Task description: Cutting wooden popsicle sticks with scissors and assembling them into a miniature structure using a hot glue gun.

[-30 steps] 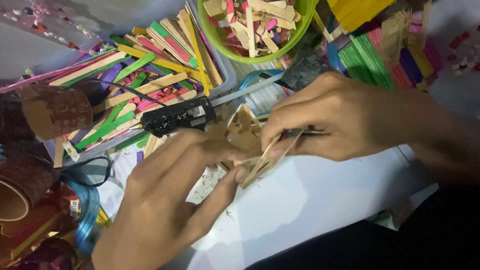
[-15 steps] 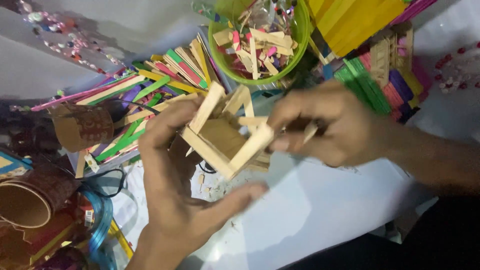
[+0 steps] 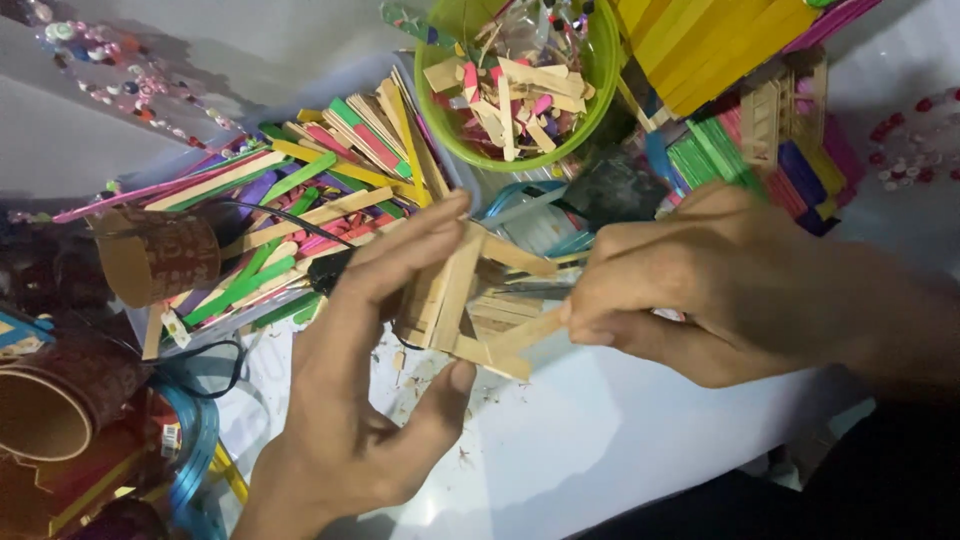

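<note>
I see my left hand [image 3: 370,400] spread wide around a small frame of plain wooden craft sticks [image 3: 462,298], fingers stretched over its top and the thumb pressed up under its lower edge, so the frame is clamped between them above the white sheet [image 3: 600,450]. The hand is far from a fist: the fingers lie long and nearly straight, with the palm clear of the wood. My right hand [image 3: 720,285] comes in from the right, curled, its thumb and forefinger pinching the end of one stick that juts from the frame's lower right side. I cannot tell whether that stick is already fixed to the frame or only laid against it.

The frame hangs just over the middle of the work surface, tilted, with bits of debris on the sheet beneath it. Behind it lies a tray of coloured craft sticks [image 3: 300,200], and a green bowl [image 3: 590,80] of short stick offcuts stands beyond. Stacks of yellow, green and purple sticks [image 3: 740,140] sit at upper right. A brown patterned roll [image 3: 160,255] rests at the left, near blue ribbon [image 3: 195,440].
</note>
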